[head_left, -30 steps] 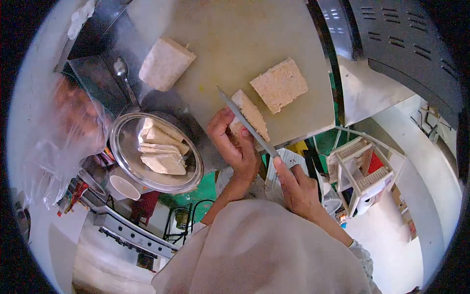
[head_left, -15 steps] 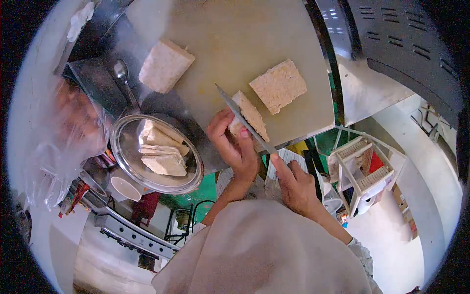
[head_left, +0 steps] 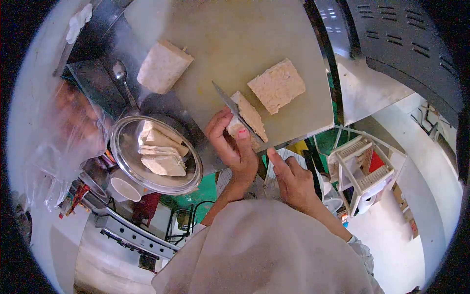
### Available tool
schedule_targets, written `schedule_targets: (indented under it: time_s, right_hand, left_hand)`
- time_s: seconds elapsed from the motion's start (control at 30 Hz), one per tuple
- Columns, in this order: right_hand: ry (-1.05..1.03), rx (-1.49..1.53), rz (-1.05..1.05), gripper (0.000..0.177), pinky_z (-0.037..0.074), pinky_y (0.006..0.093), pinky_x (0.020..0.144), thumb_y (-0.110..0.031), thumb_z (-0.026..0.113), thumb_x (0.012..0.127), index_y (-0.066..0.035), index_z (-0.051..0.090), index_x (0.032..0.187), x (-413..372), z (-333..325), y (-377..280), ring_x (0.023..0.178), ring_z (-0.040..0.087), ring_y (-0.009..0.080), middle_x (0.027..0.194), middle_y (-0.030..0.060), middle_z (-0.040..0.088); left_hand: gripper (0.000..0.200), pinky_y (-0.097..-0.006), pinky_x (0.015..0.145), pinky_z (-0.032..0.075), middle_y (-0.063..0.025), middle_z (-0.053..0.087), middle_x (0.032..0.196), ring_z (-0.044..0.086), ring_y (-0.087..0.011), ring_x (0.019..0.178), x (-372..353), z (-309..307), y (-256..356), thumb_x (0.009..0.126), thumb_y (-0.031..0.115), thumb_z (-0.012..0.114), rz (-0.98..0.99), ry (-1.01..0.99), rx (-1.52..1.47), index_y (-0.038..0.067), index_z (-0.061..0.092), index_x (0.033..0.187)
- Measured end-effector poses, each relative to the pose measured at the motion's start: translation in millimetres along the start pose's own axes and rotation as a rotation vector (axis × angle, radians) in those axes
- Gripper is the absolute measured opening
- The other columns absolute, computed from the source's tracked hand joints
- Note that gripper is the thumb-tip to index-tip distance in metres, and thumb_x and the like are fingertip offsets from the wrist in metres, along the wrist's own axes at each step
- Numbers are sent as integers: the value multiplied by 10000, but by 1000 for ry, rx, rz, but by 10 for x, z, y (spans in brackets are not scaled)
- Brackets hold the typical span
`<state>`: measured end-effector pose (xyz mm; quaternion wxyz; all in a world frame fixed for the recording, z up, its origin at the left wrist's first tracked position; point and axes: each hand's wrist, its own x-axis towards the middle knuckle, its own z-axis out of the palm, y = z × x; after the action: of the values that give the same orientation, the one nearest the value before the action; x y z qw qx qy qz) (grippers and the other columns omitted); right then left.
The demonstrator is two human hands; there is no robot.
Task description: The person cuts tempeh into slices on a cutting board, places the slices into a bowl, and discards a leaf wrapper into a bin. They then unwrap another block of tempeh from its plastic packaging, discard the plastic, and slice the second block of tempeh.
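My left hand (head_left: 234, 149) is closed around a small piece of tempeh (head_left: 251, 117) near the front edge of the cutting board (head_left: 235, 39), its thumb pressed on the near side. A knife (head_left: 226, 101) lies slantwise across that piece, its blade in or against it and its tip pointing up to the left. The handle is wrapped by my right hand (head_left: 294, 181), which hides most of it. Just right of the piece rests a larger tempeh block (head_left: 277, 86). Another tempeh block (head_left: 165, 67) sits toward the board's left side.
Left of the board stands a round metal dish (head_left: 122, 169) with several tempeh slices (head_left: 164, 159) inside. A spoon (head_left: 126, 85) lies behind it, beside a clear plastic bag (head_left: 73, 132). A white cup (head_left: 125, 188) is below the dish. At right is a plastic rack (head_left: 364, 169).
The knife and my right hand have shifted slightly toward me and left, bringing the blade lower along the tempeh piece. My left hand keeps its grip.
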<state>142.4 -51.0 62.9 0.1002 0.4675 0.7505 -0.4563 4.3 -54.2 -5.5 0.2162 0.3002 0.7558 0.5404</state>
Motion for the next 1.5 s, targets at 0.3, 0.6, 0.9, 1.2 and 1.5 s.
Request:
schedule_targets:
  time_s: [0.3,0.6,0.9,1.2,1.5]
  right_hand:
    - [160,9,-92,533,447,392,442,-41,568,821,-141,420,1323,97,43,12,561,540,306,785,145,522]
    - [122,38,-69,528,471,420,500,-43,561,816,-139,424,1317,204,110,106,611,572,342,788,175,538]
    - [56,145,20,552,519,408,697,-78,520,836,-208,382,1354,305,211,272,878,616,378,1121,212,570]
    - [209,348,-129,492,494,390,781,-113,520,868,-217,419,1338,165,-86,266,928,606,320,1136,112,586]
    - [65,80,-11,661,480,447,523,-122,563,784,-301,325,1374,-318,-215,-50,645,582,336,756,132,527]
  left_hand:
    - [330,-396,952,341,-171,441,1127,439,-278,1078,-3,0,-47,902,239,506,16,-8,-24,-10,445,1110]
    - [334,-406,962,338,-168,438,1130,443,-281,1075,-5,-3,-95,903,251,509,48,-4,-36,-4,436,1106]
    - [376,-398,970,331,-166,436,1146,433,-273,1092,-12,9,-47,912,287,506,28,2,-79,-3,424,1136]
    - [401,-387,982,314,-156,429,1179,418,-269,1114,-49,15,-24,918,308,496,-62,43,-135,0,431,1166]
    - [378,-386,983,310,-144,413,1181,399,-264,1138,-39,-63,7,936,300,463,-41,-16,-16,8,449,1176]
